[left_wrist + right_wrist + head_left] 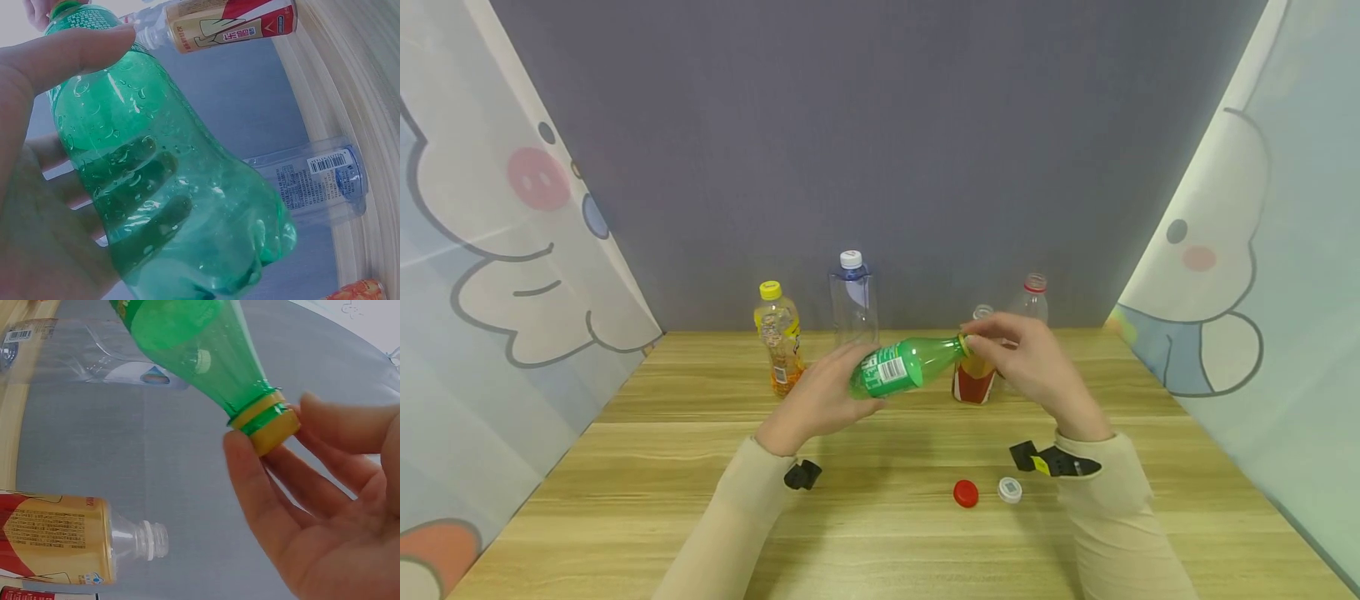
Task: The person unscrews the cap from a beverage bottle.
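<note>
My left hand (827, 390) grips a green plastic bottle (928, 357) round its labelled body, holding it tilted nearly on its side above the table. In the left wrist view its base looks bare of liquid, with droplets on the wall. At the neck, my right hand (1028, 360) has its fingertips and thumb around the yellow cap (278, 432). A strip of green neck shows between this cap and the yellow ring (255, 410) below it. On the table, a red cap (966, 493) and a white cap (1010, 490) lie below the hands.
Behind stand a yellow-capped bottle (781, 354), a clear bottle with a white cap (853, 304), an uncapped bottle with a gold and red label (973, 387) and an uncapped clear bottle (1034, 304). A grey panel (880, 150) rises behind the wooden table (865, 533).
</note>
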Tool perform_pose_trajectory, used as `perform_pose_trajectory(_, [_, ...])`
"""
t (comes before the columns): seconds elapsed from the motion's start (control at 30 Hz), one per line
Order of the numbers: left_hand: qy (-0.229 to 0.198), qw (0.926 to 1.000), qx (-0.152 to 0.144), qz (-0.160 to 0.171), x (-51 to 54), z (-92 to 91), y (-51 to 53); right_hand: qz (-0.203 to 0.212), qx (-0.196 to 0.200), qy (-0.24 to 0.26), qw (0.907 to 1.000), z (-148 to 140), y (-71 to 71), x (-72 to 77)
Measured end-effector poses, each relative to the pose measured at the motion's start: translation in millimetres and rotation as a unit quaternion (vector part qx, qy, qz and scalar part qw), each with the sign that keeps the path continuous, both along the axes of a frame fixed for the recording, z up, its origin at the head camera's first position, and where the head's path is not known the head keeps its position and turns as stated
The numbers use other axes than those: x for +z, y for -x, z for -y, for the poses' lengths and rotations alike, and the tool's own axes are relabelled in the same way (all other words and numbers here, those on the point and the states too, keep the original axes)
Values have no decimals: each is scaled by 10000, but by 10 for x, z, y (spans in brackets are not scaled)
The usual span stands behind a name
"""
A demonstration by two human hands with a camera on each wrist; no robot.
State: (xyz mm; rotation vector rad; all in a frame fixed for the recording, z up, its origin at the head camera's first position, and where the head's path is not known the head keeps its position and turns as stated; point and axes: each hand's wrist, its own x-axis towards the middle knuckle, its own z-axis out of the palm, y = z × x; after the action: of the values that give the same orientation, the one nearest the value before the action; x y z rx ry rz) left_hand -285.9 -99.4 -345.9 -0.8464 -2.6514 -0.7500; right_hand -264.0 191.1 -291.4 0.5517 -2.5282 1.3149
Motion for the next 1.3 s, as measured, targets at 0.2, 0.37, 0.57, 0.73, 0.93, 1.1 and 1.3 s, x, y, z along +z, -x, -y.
perform_pose_trajectory(0.2, [-1,9999,-99,-84,0,4,-2,-271,-135,14,9995,24,34,-25])
perform_pose_trajectory(0.37, [7,9999,-111,-74,-2,4,-10,35,-153,34,9999,-1,32,-17])
perform_pose_trajectory(0.57, [-27,9999,-122,-3,-6,3,4,165,-201,-139,9996,-17,18,5])
perform_pose_trajectory(0.73, [-80,9998,-90,143,-9,7,8,232,-192,78,9995,-27,8,0])
perform_pose_trajectory(0.93, [-213,9993,1,312,-11,24,3,-233,-445,-4,9987,-31,0,-6])
perform_pose_trajectory(1.1, [-383,9983,58,438,-28,31,37,-354,-612,-186,9973,-41,7,0])
perform_pose_trajectory(1.3, [-754,9959,20,507,-38,32,53,-233,-667,-506,9962,-62,-1,-2])
